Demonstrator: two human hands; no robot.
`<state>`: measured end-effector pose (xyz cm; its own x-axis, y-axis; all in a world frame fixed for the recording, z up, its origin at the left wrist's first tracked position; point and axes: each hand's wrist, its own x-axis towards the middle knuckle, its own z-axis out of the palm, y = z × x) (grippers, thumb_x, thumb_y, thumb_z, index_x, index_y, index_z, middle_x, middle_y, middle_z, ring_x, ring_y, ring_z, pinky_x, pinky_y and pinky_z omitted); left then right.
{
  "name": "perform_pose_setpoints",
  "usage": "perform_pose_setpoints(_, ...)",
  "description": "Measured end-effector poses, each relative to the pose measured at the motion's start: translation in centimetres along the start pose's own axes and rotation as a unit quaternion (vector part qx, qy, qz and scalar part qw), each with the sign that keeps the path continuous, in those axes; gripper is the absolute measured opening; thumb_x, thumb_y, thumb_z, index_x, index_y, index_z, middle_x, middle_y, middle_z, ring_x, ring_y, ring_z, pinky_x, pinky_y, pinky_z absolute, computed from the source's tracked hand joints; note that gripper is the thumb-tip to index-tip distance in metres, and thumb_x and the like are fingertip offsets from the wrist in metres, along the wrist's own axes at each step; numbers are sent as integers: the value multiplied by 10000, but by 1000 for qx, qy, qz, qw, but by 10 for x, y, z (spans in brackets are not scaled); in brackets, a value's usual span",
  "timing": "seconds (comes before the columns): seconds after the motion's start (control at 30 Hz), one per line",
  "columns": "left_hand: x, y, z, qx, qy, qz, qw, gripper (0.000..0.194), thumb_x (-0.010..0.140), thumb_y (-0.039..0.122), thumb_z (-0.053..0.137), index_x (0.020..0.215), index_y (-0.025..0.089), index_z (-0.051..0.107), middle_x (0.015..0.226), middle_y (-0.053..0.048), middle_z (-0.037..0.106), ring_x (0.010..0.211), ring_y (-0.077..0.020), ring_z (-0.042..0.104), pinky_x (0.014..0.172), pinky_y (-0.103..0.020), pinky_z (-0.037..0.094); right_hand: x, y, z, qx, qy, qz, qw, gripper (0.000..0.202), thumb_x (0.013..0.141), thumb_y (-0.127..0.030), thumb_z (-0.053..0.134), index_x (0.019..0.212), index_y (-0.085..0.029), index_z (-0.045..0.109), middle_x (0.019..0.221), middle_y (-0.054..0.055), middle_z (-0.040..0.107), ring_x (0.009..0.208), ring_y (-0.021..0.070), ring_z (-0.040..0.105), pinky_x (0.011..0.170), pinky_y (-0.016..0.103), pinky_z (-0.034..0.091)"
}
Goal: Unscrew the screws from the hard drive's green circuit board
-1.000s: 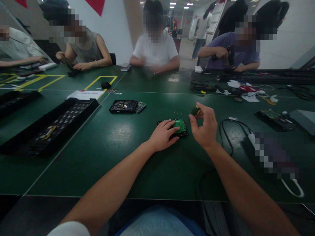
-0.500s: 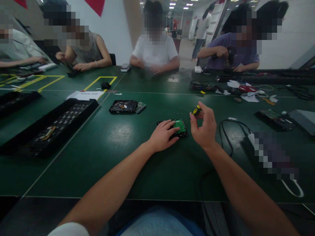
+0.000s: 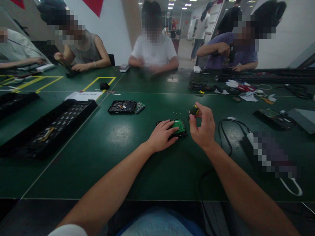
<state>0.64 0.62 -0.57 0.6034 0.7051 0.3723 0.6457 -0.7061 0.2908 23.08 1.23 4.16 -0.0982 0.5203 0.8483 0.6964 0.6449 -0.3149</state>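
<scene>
A hard drive [image 3: 182, 133] with a green circuit board [image 3: 178, 126] lies on the green table in front of me. My left hand [image 3: 161, 136] rests on its left part, fingers spread over the board and thumb by the near edge. Pinched between the thumb and fingers of my right hand [image 3: 203, 127] is a screwdriver [image 3: 194, 110] with a black and yellow handle. Its thin shaft points down toward the drive's right edge; whether the tip touches is too small to tell. Several tiny bits, perhaps screws [image 3: 176, 113], lie just beyond the drive.
Another hard drive [image 3: 121, 107] lies to the left, a loose circuit board [image 3: 140, 108] beside it. A long black tray [image 3: 22, 149] stands further left. To the right are a cable [image 3: 228, 144], a blurred-out device [image 3: 275, 154] and another drive [image 3: 273, 119]. Several people sit across the table.
My right hand has tilted the screwdriver, so its handle leans differently and the shaft now shows pointing down at the drive. My left hand stays on the drive.
</scene>
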Motion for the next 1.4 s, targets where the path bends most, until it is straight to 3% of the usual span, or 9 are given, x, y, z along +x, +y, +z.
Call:
perform_pose_setpoints(0.2, 0, 0, 0, 2, -1, 2, 1000, 487, 1006, 431, 666, 1450, 231, 645, 1605, -142, 521, 1541, -367, 419, 1247, -602, 387, 1, -1, -2, -15, 20, 8, 1000, 473, 989, -300, 669, 1447, -289, 550, 1273, 120, 610, 1109, 274, 641, 771, 431, 665)
perform_pose_setpoints(0.4, 1, 1, 0, 1, -1, -1, 1000, 483, 1012, 439, 657, 1441, 218, 653, 1603, -152, 525, 1539, -367, 422, 1249, -605, 380, -1, 0, 1, -4, 3, 8, 1000, 520, 1021, -258, 575, 1530, -274, 471, 1360, 139, 606, 1086, 261, 664, 821, 444, 662)
perform_pose_setpoints(0.6, 1, 0, 0, -1, -4, -3, 1000, 484, 1003, 435, 671, 1445, 239, 648, 1610, -135, 519, 1544, -363, 419, 1251, -606, 380, 1, -2, -1, -18, 22, 9, 1000, 462, 970, -301, 690, 1414, -288, 560, 1232, 110, 612, 1069, 267, 636, 770, 430, 651)
perform_pose_setpoints(0.8, 1, 0, 0, 6, -1, 3, 1000, 485, 1005, 433, 669, 1438, 215, 656, 1600, -151, 527, 1543, -366, 418, 1253, -591, 382, -1, 0, 2, -3, 8, 7, 1000, 588, 996, -250, 595, 1560, -270, 432, 1358, 157, 578, 1144, 298, 636, 801, 470, 658)
perform_pose_setpoints(0.9, 1, 1, 0, 4, 0, 2, 1000, 483, 1007, 432, 667, 1440, 219, 654, 1599, -147, 527, 1542, -363, 419, 1253, -589, 383, -2, 1, 3, 7, 16, 6, 1000, 591, 978, -280, 650, 1542, -286, 473, 1341, 143, 549, 1174, 302, 599, 794, 460, 661)
perform_pose_setpoints(1.0, 1, 1, 0, 0, 0, -1, 1000, 477, 1008, 436, 666, 1442, 238, 651, 1604, -137, 524, 1542, -362, 420, 1250, -602, 384, -1, 1, 2, -8, 28, 8, 1000, 549, 964, -297, 698, 1489, -301, 540, 1246, 115, 547, 1081, 270, 600, 751, 431, 660)
perform_pose_setpoints(1.2, 1, 1, 0, 4, -1, 0, 1000, 488, 1005, 432, 669, 1443, 218, 651, 1606, -148, 519, 1544, -366, 417, 1258, -591, 376, -1, 0, 3, -7, 23, 7, 1000, 625, 989, -244, 615, 1580, -278, 413, 1356, 149, 547, 1088, 269, 637, 740, 423, 662)
perform_pose_setpoints(1.4, 1, 1, 1, 8, -4, 0, 1000, 493, 1010, 436, 660, 1442, 199, 655, 1597, -159, 528, 1540, -370, 419, 1259, -582, 374, -1, -1, 1, 0, 13, 11, 1000, 593, 960, -267, 675, 1518, -269, 475, 1334, 137, 550, 1119, 275, 618, 776, 433, 661)
